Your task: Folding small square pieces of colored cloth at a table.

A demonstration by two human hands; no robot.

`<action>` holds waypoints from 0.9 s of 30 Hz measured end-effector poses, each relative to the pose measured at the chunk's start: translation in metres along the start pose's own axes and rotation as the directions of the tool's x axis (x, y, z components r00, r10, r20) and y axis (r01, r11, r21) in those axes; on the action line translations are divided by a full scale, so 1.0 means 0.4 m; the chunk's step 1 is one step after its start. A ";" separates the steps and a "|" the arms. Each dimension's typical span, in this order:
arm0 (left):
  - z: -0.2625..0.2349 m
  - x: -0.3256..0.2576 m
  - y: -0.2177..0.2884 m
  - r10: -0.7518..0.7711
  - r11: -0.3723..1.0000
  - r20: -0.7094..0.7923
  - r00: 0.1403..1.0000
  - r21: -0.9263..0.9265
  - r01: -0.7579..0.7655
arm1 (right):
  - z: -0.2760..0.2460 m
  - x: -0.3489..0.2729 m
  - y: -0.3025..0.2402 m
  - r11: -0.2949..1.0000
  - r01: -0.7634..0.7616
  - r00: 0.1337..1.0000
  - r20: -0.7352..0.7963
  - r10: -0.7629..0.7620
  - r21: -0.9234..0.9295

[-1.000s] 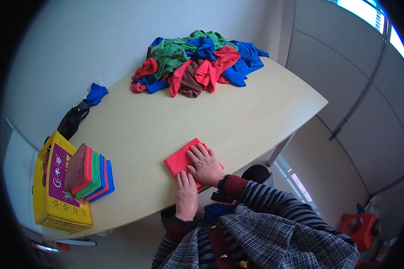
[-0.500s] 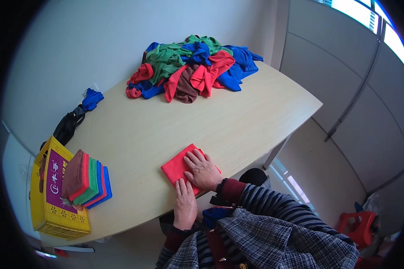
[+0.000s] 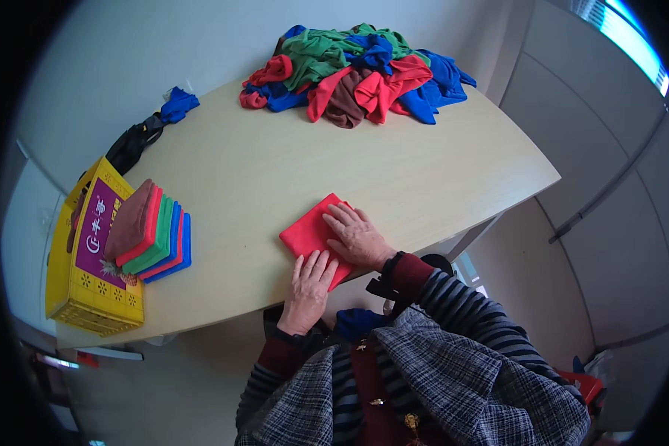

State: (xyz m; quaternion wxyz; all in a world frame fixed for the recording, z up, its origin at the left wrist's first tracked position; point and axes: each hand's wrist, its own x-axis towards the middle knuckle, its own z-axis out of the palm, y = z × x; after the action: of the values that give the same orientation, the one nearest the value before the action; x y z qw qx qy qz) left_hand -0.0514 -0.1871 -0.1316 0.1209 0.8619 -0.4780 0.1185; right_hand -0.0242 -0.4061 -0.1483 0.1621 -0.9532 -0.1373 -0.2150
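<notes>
A folded red cloth (image 3: 306, 229) lies flat near the table's front edge. My right hand (image 3: 359, 239) rests palm down on its right part, fingers stretched out. My left hand (image 3: 306, 291) reaches its near edge, the fingers extended and slightly apart with their tips on the red fabric. Neither hand grips anything. To the left, neatly folded brown, red, green and blue cloths (image 3: 156, 238) lean in a row against a yellow box. At the back of the table sits a loose heap of crumpled cloths (image 3: 349, 93) in green, blue, red and brown.
The yellow box (image 3: 104, 311) with a purple panel stands at the table's left end. Behind it lie a black item (image 3: 132, 145) and a crumpled blue cloth (image 3: 178, 105) by the wall. A grey partition (image 3: 595, 111) rises on the right, with a red object (image 3: 583, 385) on the floor.
The whole view has shifted, so the table sits higher in the picture. My left fingers have spread a little and lie further over the red cloth; my right hand stays flat on it.
</notes>
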 end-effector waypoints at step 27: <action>0.097 0.095 -0.078 -0.234 0.972 -0.212 0.949 -0.078 0.223 | 0.046 -0.034 -0.050 0.977 -0.135 0.983 0.104 0.153 -0.163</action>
State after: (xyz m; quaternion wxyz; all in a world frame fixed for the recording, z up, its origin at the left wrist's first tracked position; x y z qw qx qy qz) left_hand -0.0017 -0.2140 -0.1591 0.2085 0.8896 -0.3617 0.1854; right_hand -0.0361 -0.3838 -0.1650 0.0946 -0.9813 -0.0597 -0.1569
